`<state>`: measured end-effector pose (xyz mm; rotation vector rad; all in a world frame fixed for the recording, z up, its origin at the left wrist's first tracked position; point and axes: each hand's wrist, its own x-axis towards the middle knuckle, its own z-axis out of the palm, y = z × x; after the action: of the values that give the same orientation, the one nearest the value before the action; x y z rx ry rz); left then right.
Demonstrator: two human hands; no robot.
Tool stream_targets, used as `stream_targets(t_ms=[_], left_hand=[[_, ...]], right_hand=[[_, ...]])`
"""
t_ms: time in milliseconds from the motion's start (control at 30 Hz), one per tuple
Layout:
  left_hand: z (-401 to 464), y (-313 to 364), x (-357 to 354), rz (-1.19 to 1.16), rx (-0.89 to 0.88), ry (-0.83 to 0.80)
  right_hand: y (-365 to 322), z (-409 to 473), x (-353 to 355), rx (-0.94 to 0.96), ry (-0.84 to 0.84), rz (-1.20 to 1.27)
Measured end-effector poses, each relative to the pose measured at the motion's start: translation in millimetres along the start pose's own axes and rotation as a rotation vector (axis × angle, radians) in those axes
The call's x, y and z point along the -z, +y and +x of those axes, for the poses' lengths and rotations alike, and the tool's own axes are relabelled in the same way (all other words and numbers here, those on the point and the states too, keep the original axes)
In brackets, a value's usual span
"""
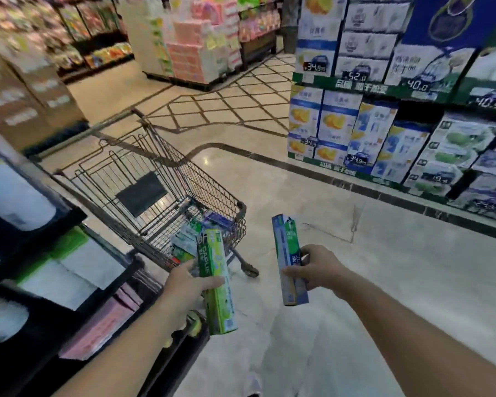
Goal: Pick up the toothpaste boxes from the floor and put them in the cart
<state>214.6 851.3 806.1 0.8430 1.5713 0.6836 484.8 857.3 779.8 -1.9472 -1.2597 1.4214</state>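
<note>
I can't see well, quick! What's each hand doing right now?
Left hand: closed around a long green cardboard toothpaste box.
Right hand: closed around a long blue cardboard toothpaste box.

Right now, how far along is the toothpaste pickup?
Done: several boxes already lie in the cart. In hand: left hand holds a green box, right hand a blue box. Left: drop both in; no boxes visible on the floor.

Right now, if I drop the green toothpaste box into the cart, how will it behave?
The green toothpaste box looks like stiff carton, so it probably keeps its shape. One left hand carries it, so it's likely light. Flat-sided, it should settle, not roll, in the cart.
</note>
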Motion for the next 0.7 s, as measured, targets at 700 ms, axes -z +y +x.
stream_targets(t_ms=[700], left_hand=[[299,96,71,-0.177,0.224,0.291]], right_hand=[[-200,368,-80,0.134,-0.256,-0.536]])
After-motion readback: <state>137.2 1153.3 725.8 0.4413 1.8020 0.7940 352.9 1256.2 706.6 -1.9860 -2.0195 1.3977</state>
